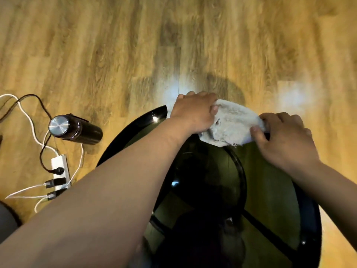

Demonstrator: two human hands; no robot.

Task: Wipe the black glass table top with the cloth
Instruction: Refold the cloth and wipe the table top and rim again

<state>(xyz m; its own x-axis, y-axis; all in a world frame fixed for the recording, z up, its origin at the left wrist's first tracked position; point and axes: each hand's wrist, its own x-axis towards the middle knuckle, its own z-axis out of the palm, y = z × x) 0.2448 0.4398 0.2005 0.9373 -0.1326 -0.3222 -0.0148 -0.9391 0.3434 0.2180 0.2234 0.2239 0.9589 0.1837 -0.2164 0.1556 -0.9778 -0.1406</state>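
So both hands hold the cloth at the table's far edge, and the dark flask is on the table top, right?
Not quite: the head view shows the dark flask on the wooden floor, left of the table top. The left hand and right hand do hold the cloth at the far edge.

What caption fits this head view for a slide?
Left hand and right hand grip a pale cloth at the far edge of the black glass table top.

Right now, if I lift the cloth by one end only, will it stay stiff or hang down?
Probably floppy: the cloth crumples between the left hand and right hand. Likely light; its frayed edge suggests thin fabric.
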